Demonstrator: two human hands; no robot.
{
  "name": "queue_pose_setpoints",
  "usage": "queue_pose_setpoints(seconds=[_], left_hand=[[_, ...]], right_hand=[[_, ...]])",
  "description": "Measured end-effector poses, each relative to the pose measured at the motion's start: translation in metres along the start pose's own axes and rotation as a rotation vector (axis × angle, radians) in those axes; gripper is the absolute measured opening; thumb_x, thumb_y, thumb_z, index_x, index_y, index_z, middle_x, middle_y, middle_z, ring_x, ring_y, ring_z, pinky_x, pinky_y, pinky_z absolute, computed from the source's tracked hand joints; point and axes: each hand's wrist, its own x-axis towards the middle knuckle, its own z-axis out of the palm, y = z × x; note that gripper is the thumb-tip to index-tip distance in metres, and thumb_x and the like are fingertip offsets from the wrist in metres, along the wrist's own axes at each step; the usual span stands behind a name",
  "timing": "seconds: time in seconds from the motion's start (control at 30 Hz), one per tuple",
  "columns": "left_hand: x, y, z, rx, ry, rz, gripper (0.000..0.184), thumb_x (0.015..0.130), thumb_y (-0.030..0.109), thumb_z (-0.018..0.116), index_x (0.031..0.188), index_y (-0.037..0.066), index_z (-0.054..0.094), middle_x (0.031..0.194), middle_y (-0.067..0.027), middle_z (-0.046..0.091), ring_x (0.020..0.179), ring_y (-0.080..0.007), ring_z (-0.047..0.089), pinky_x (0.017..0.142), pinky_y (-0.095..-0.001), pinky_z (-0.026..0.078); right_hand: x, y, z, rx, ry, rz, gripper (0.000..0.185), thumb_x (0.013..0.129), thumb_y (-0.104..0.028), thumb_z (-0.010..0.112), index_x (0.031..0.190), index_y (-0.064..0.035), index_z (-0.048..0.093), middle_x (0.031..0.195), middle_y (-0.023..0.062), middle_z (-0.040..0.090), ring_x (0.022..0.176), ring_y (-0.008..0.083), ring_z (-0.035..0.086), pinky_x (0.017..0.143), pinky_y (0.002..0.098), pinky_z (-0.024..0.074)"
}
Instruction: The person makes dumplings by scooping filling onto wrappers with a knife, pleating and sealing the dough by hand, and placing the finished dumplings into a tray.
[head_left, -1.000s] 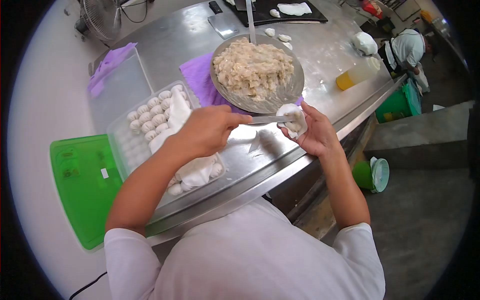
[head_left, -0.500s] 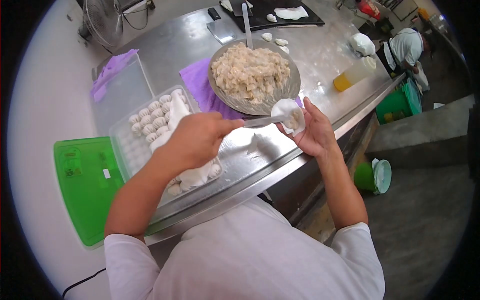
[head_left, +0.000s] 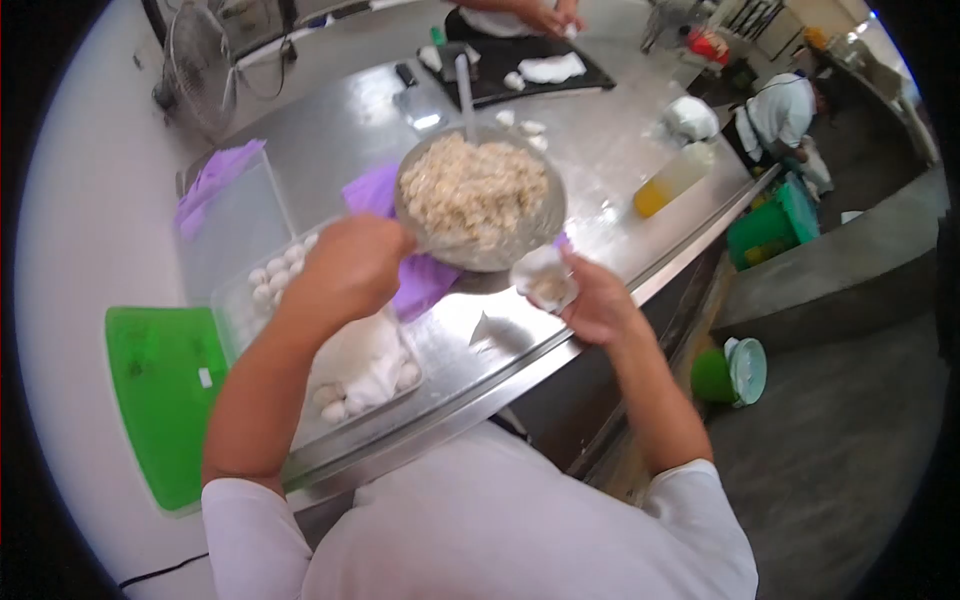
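Note:
My left hand [head_left: 362, 268] is closed in a fist around a spreading spatula, whose blurred blade [head_left: 432, 246] reaches the near left rim of the metal bowl [head_left: 490, 260]. Pale minced filling [head_left: 472, 185] is heaped in this bowl, and another upright utensil [head_left: 465, 92] stands at its far side. On my right hand [head_left: 600, 305], a round white dough wrapper [head_left: 543, 278] is cupped by the fingers, with a dab of filling in its middle. Below my left forearm, a clear plastic tray [head_left: 385, 408] contains several pleated dumplings [head_left: 268, 283], partly covered by a white cloth [head_left: 368, 358].
A purple cloth [head_left: 425, 290] lies under the bowl. A green lid [head_left: 165, 400] is at the left, an oil bottle [head_left: 675, 180] at the right. Beyond are a black board [head_left: 500, 85] with dough, a co-worker's hands [head_left: 555, 17] and another person [head_left: 780, 115] by green buckets.
The spatula has moved left from the wrapper to the bowl's edge. The wrapper is now cupped more, its rim gathered up. A co-worker's hands have come into view at the top.

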Motion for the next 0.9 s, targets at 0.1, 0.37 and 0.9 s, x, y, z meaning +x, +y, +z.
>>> queue_pose_setpoints(seconds=[0.1,0.37,0.9], left_hand=[[0.037,-0.011,0.071,0.034,-0.002,-0.063,0.019,0.078,0.008,0.058,0.083,-0.002,0.072,0.087,-0.0247,0.070,0.087,-0.0402,0.068,0.078,-0.0499,0.054],[0.007,0.054,0.079,-1.029,-0.061,-0.225,0.031,0.101,0.030,0.055,0.112,0.004,0.067,0.113,-0.0156,0.069,0.100,-0.0301,0.068,0.087,-0.0413,0.056],[-0.138,0.089,0.037,-2.026,0.191,-0.342,0.032,0.094,0.006,0.064,0.124,-0.003,0.057,0.115,-0.0149,0.066,0.101,-0.0245,0.069,0.088,-0.0396,0.060]], right_hand=[[0.002,0.002,0.000,0.008,-0.103,0.041,0.041,0.097,-0.027,0.066,0.127,-0.0001,0.057,0.120,0.0138,0.067,0.112,0.0299,0.066,0.100,0.0467,0.0516],[0.003,0.007,0.026,0.187,-0.225,0.157,0.032,0.097,-0.017,0.061,0.120,0.0047,0.058,0.115,0.0165,0.066,0.106,0.0298,0.067,0.098,0.0446,0.0518],[-0.080,0.057,0.104,-1.187,-0.314,-0.747,0.054,0.086,-0.001,0.067,0.137,0.0021,0.049,0.117,0.0193,0.053,0.107,0.0309,0.055,0.091,0.0373,0.0485]])
